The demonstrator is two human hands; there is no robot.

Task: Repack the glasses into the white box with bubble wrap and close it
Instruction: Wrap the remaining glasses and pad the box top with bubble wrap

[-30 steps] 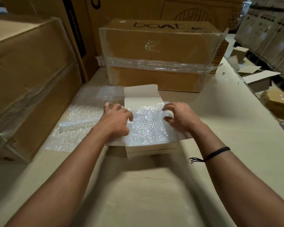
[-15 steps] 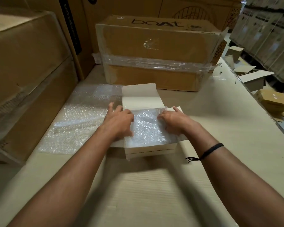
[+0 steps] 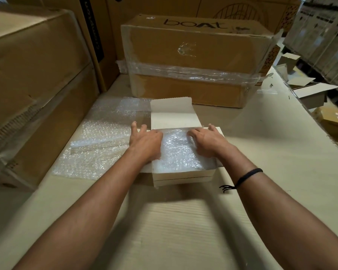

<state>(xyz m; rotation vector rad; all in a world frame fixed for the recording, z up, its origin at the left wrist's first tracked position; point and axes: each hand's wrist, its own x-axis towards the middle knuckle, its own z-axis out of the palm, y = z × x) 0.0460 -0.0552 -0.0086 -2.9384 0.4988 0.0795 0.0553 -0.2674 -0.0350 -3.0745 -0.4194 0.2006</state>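
Note:
The white box (image 3: 183,177) lies open in the middle of the table, its lid flap (image 3: 174,114) standing up at the far side. A sheet of bubble wrap (image 3: 179,151) fills the top of the box and hides whatever is inside; no glasses are visible. My left hand (image 3: 144,142) presses flat on the left edge of the wrap, fingers spread over the left side flap. My right hand (image 3: 207,141) presses on the right edge of the wrap, fingers bent down into it.
More bubble wrap (image 3: 101,141) lies spread on the table left of the box. A taped brown carton (image 3: 193,61) stands behind it, and big cartons (image 3: 33,78) wall off the left. Small open boxes (image 3: 310,94) sit off the table's right edge.
Both hands have moved inward and down, pushing the bubble wrap from lying loosely over the box's edges to sitting tucked within its opening.

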